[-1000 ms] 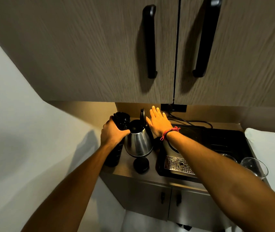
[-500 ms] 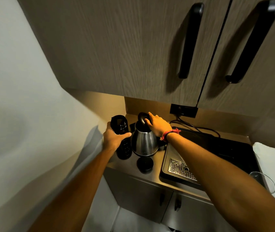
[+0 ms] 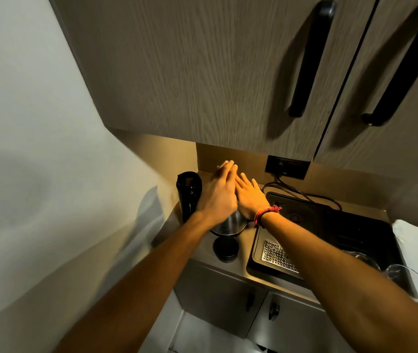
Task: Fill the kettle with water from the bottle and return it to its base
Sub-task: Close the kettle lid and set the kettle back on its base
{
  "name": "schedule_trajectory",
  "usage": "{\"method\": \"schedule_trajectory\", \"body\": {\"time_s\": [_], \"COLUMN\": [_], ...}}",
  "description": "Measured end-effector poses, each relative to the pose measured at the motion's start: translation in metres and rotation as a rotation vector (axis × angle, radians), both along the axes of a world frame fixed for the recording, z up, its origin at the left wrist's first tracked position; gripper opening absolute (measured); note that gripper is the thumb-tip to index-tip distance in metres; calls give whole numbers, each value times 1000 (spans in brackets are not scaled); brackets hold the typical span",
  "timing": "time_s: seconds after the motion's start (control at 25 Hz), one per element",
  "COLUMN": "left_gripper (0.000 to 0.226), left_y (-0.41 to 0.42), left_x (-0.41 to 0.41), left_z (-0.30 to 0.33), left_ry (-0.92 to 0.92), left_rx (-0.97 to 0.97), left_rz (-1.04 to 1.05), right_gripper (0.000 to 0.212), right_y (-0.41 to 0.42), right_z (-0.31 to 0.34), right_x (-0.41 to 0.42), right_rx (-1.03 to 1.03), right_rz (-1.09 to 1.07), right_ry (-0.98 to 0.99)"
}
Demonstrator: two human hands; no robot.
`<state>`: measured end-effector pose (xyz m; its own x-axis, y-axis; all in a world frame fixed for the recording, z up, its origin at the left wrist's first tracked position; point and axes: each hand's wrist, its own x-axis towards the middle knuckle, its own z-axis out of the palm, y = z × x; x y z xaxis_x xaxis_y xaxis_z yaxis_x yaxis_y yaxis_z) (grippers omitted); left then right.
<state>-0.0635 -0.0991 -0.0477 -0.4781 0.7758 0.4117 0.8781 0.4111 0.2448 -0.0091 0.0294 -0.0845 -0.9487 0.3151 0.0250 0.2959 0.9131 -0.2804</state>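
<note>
The steel kettle (image 3: 229, 224) stands on the counter at the back left; only its lower body shows beneath my hands. My left hand (image 3: 216, 197) is blurred, fingers stretched out flat above the kettle's top, holding nothing. My right hand (image 3: 250, 196), with a red thread at the wrist, lies flat beside it over the kettle's right side, fingers spread. The black bottle (image 3: 188, 196) stands upright just left of the kettle, free of both hands. A round black cap or lid (image 3: 225, 247) lies on the counter in front of the kettle. The kettle's lid and handle are hidden.
A black tray (image 3: 330, 225) with a perforated metal drip grate (image 3: 276, 256) fills the counter's right side. A clear glass (image 3: 406, 280) stands at its front right. A wall socket (image 3: 286, 166) with a black cable sits behind. Overhead cabinet doors with black handles (image 3: 309, 59) hang low above.
My left hand let go of the black bottle and swung right over the kettle. My right hand left the kettle's lid and now lies flat with fingers spread.
</note>
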Motion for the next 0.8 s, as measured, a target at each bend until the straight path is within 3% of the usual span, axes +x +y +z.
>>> {"method": "schedule_trajectory", "body": {"time_s": [0.08,0.16,0.24,0.36,0.52,0.6,0.8], "left_gripper": [80,84,86,102,106,105,82], "left_y": [20,26,29,29,25,19,-21], "left_x": [7,2,-5,-8,-14,-15,16], "left_z": [-12,-22,-27,-33,-32,-31,-69], "left_ry": [-225,-312,-284,-271,-269,-281,-170], "left_rx": [-171,-344,-448,-487,-543,-495,-51], "left_rz": [124,226,250,233,182,141,84], "right_gripper": [72,66,61,61,60,60,53], "right_y": [0,1,2,2,-1,-6,-38], "right_z": [-2,-2,1,3,8,6,-38], "right_x": [3,2,-1,-3,-3,3,56], "right_rx": [37,45,21,38,78,121,314], "right_rz": [4,-29,-56,-48,-33,-24,16], "right_ry": [-40,-74,-86,-130,-165,-92,216]}}
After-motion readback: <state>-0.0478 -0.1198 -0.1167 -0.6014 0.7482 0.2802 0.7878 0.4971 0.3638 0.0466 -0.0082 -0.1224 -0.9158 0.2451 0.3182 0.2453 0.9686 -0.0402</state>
